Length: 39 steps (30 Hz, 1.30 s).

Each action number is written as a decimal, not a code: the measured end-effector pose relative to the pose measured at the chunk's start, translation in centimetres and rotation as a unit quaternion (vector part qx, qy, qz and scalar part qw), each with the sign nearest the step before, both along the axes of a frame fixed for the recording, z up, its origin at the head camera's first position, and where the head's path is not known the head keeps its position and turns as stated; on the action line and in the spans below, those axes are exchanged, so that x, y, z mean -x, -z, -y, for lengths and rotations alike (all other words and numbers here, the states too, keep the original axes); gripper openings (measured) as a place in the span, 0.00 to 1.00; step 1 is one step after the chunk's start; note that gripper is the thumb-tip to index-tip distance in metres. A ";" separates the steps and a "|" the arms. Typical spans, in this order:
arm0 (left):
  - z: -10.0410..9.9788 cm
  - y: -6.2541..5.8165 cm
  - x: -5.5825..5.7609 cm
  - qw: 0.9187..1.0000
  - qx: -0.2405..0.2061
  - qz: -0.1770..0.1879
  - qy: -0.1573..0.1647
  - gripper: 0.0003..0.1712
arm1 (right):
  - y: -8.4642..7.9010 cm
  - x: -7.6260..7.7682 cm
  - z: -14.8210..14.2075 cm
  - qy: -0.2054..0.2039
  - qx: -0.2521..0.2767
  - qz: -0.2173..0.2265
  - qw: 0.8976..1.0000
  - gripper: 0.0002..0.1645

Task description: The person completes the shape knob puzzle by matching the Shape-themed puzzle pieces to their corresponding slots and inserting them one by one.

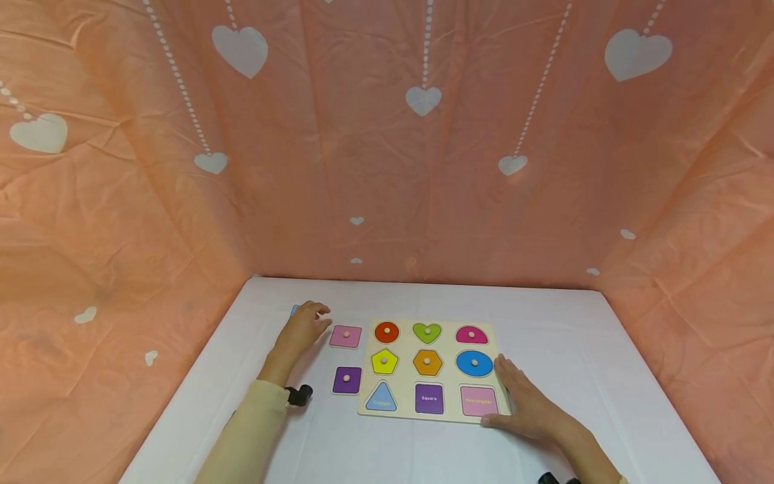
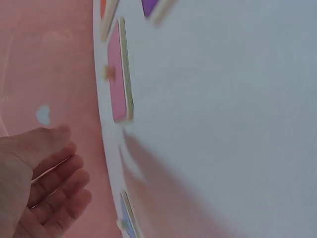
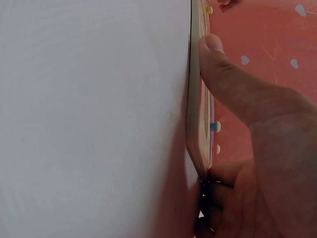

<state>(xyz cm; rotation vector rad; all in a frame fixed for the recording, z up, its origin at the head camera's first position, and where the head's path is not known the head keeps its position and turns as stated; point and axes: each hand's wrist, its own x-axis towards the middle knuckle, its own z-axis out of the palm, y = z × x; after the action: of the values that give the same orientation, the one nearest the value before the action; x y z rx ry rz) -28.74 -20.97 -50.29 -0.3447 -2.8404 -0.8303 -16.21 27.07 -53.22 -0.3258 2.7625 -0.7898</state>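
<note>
My left hand hovers over the left side of the table with relaxed fingers and nothing in them. Close to its fingertips lies a pink rectangle piece with a small knob. Partly hidden behind this hand is a blue triangle piece. A purple square piece lies nearer me, beside the wooden shape puzzle board. My right hand grips the board's near right corner, thumb on the front edge and fingers along the right side.
Knobbed pieces fill the board's two back rows, among them a red circle and a blue oval. In the front row, the triangle, square and rectangle recesses show printed names. Pink cloth with white hearts surrounds the white table.
</note>
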 end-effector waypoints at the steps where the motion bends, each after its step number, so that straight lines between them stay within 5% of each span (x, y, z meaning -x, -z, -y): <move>1: 0.3 0.0 0.1 1.000 -0.001 -0.004 -0.002 0.14 | -0.1 0.0 0.0 -0.001 0.000 -0.001 1.000 0.79; 22: 5.1 1.2 1.7 0.998 0.023 -0.007 -0.063 0.15 | -0.1 -0.2 0.1 0.002 0.002 0.006 1.000 0.78; 39: 5.5 1.4 2.4 0.995 0.045 0.021 -0.091 0.11 | -0.1 -0.1 0.1 0.004 -0.004 0.003 1.000 0.78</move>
<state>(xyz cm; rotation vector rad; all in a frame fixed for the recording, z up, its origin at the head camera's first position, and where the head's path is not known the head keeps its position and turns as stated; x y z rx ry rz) -31.15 -26.46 -51.71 -0.0783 -2.9004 -0.6833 -16.10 26.96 -53.17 -0.3095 2.7618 -0.7794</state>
